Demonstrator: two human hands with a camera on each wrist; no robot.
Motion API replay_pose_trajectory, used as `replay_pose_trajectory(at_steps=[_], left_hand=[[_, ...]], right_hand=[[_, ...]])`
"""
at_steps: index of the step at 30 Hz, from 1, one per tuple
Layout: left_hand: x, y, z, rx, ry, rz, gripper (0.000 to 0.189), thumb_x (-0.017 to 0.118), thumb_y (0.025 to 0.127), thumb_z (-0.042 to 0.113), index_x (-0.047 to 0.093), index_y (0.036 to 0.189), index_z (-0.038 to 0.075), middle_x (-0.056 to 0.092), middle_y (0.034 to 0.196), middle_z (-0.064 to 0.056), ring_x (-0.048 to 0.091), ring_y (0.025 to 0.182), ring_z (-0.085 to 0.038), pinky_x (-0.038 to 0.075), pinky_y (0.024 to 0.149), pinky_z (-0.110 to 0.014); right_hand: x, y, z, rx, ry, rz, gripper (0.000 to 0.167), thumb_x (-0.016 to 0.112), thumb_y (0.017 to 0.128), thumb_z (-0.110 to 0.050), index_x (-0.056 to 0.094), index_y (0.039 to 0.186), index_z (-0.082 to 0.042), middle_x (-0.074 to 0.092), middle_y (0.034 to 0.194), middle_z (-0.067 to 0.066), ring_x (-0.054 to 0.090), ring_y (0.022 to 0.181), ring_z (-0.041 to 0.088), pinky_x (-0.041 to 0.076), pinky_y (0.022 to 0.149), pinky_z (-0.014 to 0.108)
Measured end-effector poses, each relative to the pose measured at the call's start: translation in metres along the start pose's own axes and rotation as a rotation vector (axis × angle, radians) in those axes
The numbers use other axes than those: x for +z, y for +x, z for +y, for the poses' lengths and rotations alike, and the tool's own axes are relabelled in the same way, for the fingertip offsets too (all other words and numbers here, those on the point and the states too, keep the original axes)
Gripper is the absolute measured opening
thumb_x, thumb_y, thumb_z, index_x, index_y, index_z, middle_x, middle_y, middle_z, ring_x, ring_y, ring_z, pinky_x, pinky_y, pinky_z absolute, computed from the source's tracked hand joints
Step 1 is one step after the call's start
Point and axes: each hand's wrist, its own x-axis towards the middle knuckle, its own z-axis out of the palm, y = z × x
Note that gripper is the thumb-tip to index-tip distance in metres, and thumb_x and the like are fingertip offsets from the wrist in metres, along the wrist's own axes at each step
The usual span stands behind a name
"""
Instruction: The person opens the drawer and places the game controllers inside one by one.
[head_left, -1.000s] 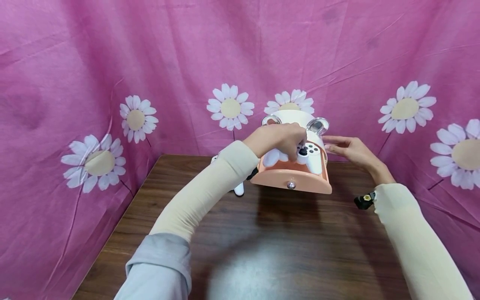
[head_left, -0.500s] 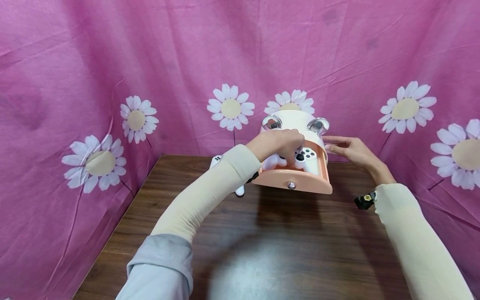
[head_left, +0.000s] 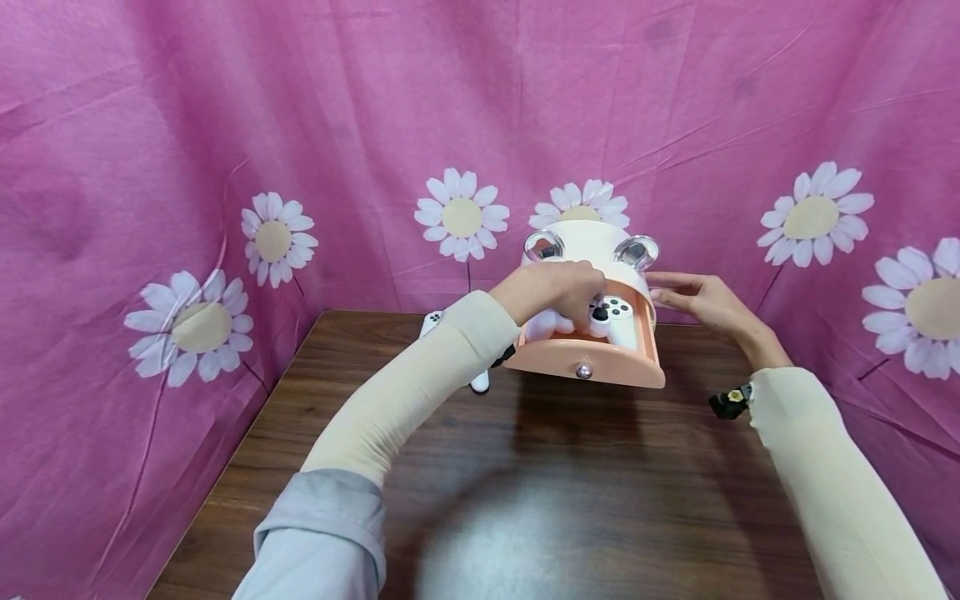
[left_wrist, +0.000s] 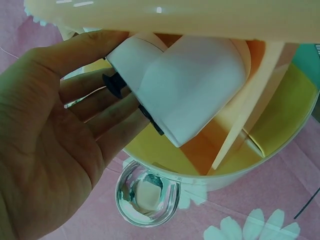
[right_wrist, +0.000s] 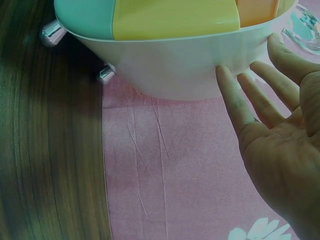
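A small draped booth: pink fabric [head_left: 360, 108] printed with large white daisies [head_left: 462, 216] hangs behind and on both sides of a dark wood-grain tabletop [head_left: 600, 475]. The fabric hides any wider room, so home or studio cannot be told.

It's a dark brown wood-grain surface [head_left: 600, 492], with a pale patch of light shining near its front. Towards the back, a rounded white cabinet [head_left: 581, 239] stands on silver feet [right_wrist: 106, 74]; left of it lies a white controller [head_left: 480, 382], only partly in view.
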Motion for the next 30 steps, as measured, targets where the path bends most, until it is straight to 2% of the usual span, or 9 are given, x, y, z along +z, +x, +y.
replay_pose_trajectory(at_steps=[4,7,9,11,16,20,23,27,30], left_hand=[[0.000,-0.002,-0.003,0.025,-0.017,-0.005,0.033,0.080,0.092,0.027,0.074,0.121,0.012,0.067,0.109,-0.001,0.056,0.094,-0.014,0.046,0.081,-0.024],[-0.001,-0.005,-0.005,0.054,-0.045,0.017,0.034,0.078,0.093,0.024,0.074,0.123,0.012,0.064,0.102,0.001,0.053,0.091,-0.012,0.043,0.079,-0.023],[-0.003,-0.007,-0.007,0.085,-0.064,0.043,0.022,0.076,0.093,0.020,0.073,0.113,0.010,0.057,0.091,0.002,0.048,0.084,-0.011,0.038,0.075,-0.022],[-0.005,-0.008,-0.009,0.124,-0.070,0.072,0.009,0.072,0.094,0.016,0.067,0.098,0.009,0.045,0.081,0.002,0.040,0.077,-0.011,0.031,0.071,-0.022],[-0.014,-0.017,-0.010,0.198,-0.090,0.161,0.019,0.065,0.099,0.010,0.056,0.083,0.013,0.044,0.077,0.004,0.038,0.074,-0.009,0.032,0.072,-0.021],[-0.022,-0.029,-0.009,0.219,-0.114,0.223,0.015,0.063,0.100,0.008,0.063,0.085,0.013,0.056,0.079,0.004,0.045,0.074,-0.007,0.037,0.072,-0.019],[-0.026,-0.039,-0.008,0.221,-0.137,0.243,0.010,0.063,0.101,0.010,0.074,0.100,0.008,0.074,0.093,0.002,0.064,0.086,-0.006,0.047,0.081,-0.017],[-0.029,-0.051,-0.005,0.227,-0.152,0.261,0.023,0.062,0.103,0.012,0.076,0.121,0.004,0.080,0.112,-0.005,0.074,0.108,-0.011,0.053,0.096,-0.022],[-0.029,-0.061,-0.003,0.243,-0.148,0.288,0.024,0.061,0.103,0.011,0.076,0.121,0.006,0.080,0.109,-0.003,0.073,0.104,-0.009,0.053,0.095,-0.021]], right_hand=[[0.001,0.001,0.000,-0.001,-0.007,-0.007,0.062,0.063,0.105,-0.049,0.054,0.157,-0.019,0.056,0.158,0.017,0.059,0.128,0.010,0.047,0.109,0.037],[0.002,0.000,-0.001,0.004,0.014,-0.021,0.064,0.064,0.104,-0.051,0.053,0.158,-0.018,0.053,0.160,0.018,0.054,0.141,0.030,0.044,0.115,0.049],[0.001,-0.001,-0.001,0.011,0.032,-0.026,0.066,0.064,0.103,-0.052,0.052,0.158,-0.017,0.051,0.161,0.019,0.050,0.145,0.036,0.041,0.118,0.056],[0.001,-0.002,-0.001,0.016,0.038,-0.025,0.067,0.065,0.103,-0.053,0.052,0.158,-0.017,0.051,0.161,0.018,0.050,0.146,0.036,0.042,0.118,0.054],[0.000,-0.003,-0.001,0.026,0.027,-0.017,0.068,0.065,0.102,-0.055,0.053,0.158,-0.019,0.052,0.161,0.016,0.051,0.145,0.032,0.044,0.109,0.036],[-0.001,-0.003,-0.002,0.028,0.040,-0.019,0.069,0.066,0.101,-0.055,0.052,0.158,-0.017,0.049,0.164,0.017,0.047,0.149,0.036,0.043,0.117,0.048],[-0.001,-0.003,-0.002,0.023,0.040,-0.018,0.070,0.066,0.102,-0.054,0.052,0.159,-0.016,0.046,0.165,0.019,0.042,0.152,0.040,0.036,0.121,0.059],[0.000,-0.002,-0.002,0.019,0.029,-0.019,0.070,0.065,0.102,-0.056,0.051,0.159,-0.017,0.046,0.165,0.020,0.041,0.153,0.041,0.035,0.122,0.061],[0.000,-0.002,-0.002,0.021,0.032,-0.023,0.071,0.065,0.102,-0.056,0.051,0.159,-0.017,0.045,0.165,0.020,0.041,0.153,0.042,0.035,0.122,0.062]])
